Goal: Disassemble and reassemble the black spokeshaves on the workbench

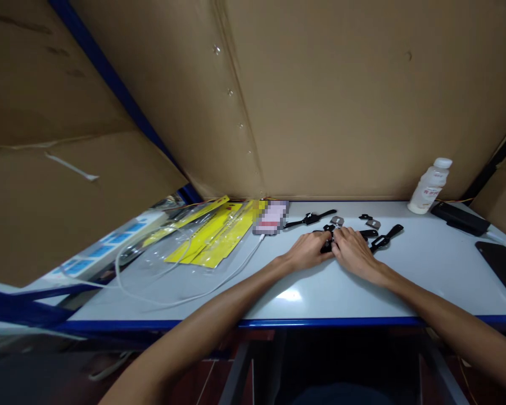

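Note:
My left hand is closed on a black spokeshave low over the white tabletop. My right hand meets it with bent fingers on the same tool, whose middle is mostly hidden by the fingers. A black handle sticks out behind my right hand. Just beyond the fingers lies a grey slotted blade. Another slotted blade and a small black cap piece lie to the right. A bare spokeshave body rests beside my right hand; a spokeshave with its middle parts fitted lies behind my left.
Left of my hands are yellow-and-clear packages, a phone with a white cable, and a white power strip. A bottle, a black case and a dark flat device stand right. Cardboard walls enclose the table.

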A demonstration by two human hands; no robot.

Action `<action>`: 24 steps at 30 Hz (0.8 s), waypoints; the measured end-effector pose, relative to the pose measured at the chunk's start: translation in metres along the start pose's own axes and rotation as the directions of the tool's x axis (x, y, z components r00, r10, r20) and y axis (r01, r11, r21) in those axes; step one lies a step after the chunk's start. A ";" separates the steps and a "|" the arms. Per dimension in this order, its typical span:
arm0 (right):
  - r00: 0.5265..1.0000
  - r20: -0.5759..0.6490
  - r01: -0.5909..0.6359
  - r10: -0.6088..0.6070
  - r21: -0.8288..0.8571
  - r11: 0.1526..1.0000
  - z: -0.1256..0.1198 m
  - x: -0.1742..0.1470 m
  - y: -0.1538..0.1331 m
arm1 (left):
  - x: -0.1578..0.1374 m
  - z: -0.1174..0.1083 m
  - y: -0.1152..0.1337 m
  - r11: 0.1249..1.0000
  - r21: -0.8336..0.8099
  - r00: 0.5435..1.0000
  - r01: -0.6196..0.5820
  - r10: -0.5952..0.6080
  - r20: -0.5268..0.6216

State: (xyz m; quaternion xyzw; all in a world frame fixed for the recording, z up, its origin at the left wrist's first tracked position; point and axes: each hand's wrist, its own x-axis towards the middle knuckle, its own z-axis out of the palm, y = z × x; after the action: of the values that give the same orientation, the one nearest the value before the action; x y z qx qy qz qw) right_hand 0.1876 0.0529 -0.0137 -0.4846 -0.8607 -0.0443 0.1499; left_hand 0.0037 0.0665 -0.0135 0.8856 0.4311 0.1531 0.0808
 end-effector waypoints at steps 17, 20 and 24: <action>0.974 -0.119 0.217 -0.193 0.236 0.947 -0.011 0.002 0.025 | 0.000 -0.002 -0.012 0.994 -0.086 0.998 -0.061 0.061 -0.009; 0.962 -0.093 0.271 -0.256 0.242 0.932 -0.012 0.002 0.025 | 0.000 -0.001 -0.013 0.993 -0.088 0.997 -0.073 0.072 -0.011; 0.975 -0.091 0.219 -0.204 0.206 0.954 -0.014 0.002 0.028 | -0.001 -0.001 -0.013 0.993 -0.086 0.997 -0.076 0.075 -0.019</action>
State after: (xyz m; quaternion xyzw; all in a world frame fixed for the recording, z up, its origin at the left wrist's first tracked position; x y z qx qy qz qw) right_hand 0.2134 0.0655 -0.0017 -0.3690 -0.9015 0.0164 0.2254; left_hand -0.0066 0.0741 -0.0162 0.8957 0.3909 0.1816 0.1098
